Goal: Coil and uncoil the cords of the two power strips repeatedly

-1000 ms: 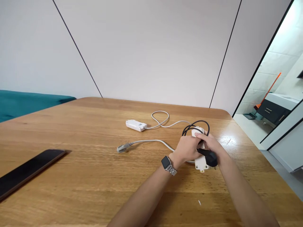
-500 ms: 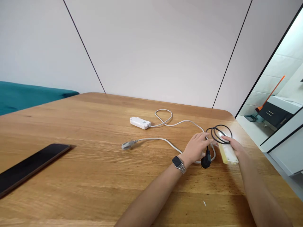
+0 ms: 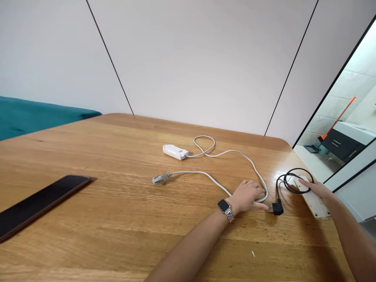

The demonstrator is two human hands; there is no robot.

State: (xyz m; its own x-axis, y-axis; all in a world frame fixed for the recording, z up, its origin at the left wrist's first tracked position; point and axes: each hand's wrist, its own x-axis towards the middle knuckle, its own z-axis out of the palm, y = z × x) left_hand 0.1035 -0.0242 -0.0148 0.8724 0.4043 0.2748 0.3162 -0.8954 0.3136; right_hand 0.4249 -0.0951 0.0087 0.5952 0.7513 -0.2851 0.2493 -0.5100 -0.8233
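Observation:
My left hand, with a watch on its wrist, lies low over the white cord. Its fingers are spread, and the thumb stretches out to the prongs of a black plug; whether they touch I cannot tell. At the right edge of the table my right hand grips a white power strip together with its looped black cord. Farther back sits a second white power strip. Its cord curves round under my left hand to a grey plug.
A dark flat device rests on the left of the wooden table. One small white scrap lies near the front. Behind are a pale wall and a teal seat.
My right hand has carried the power strip and its black cord to the right. The black plug has moved right, out from beside my left hand, which has shifted slightly right and down.

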